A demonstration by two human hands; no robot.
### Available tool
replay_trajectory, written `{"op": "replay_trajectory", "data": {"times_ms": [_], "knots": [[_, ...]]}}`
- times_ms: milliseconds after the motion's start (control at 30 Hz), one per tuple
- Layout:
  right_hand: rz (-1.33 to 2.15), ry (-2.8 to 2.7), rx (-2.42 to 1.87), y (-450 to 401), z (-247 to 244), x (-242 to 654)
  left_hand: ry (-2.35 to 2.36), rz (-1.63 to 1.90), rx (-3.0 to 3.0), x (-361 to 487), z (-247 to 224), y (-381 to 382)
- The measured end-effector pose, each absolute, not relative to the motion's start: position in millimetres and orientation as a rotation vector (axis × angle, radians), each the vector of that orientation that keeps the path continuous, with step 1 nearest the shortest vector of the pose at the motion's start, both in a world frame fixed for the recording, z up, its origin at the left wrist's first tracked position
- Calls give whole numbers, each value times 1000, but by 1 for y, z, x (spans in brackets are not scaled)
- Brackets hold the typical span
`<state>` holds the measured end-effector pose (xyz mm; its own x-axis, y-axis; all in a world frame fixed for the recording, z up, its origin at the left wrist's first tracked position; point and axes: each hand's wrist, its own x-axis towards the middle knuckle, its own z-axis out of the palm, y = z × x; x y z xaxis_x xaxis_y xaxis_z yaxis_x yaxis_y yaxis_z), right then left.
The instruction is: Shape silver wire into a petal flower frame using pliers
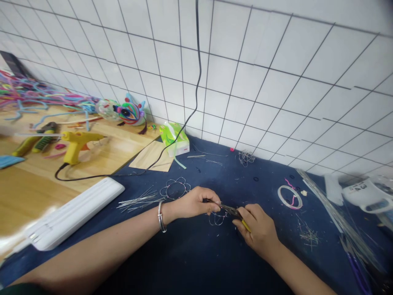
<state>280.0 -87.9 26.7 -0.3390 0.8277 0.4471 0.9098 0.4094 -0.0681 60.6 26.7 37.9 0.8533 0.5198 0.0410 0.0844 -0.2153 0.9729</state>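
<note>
With thumb and fingers pinched, my left hand (198,202) holds a small wire frame (217,218) of thin silvery loops. My right hand (258,228) is wrapped round pliers (231,210) with a yellow handle. Their dark jaws point left and meet the wire close to my left fingertips; whether they grip it is too small to tell. On the blue cloth left of my left hand lies a flower-shaped wire ring (175,189). Beside it is a bundle of straight wire pieces (139,199).
A yellow glue gun (75,143) and other pliers (39,137) lie on the wooden board at left. A white power strip (76,213) is nearer. At right are a tape roll (290,197), long wires (344,213), purple-handled scissors (354,266) and a white mug (365,194).
</note>
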Motion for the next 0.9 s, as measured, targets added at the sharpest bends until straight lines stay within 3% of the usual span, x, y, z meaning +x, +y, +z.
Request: {"op": "replay_trajectory", "data": {"times_ms": [200,733,900], "knots": [[-328,-2263,-1487,-89,26,278,469,481,1821,62,35,25],[112,-2146,-1455,-88,21,274,431,566,2025,63,36,26],[74,-2133,-1466,-87,23,274,431,551,1947,62,38,28]]}}
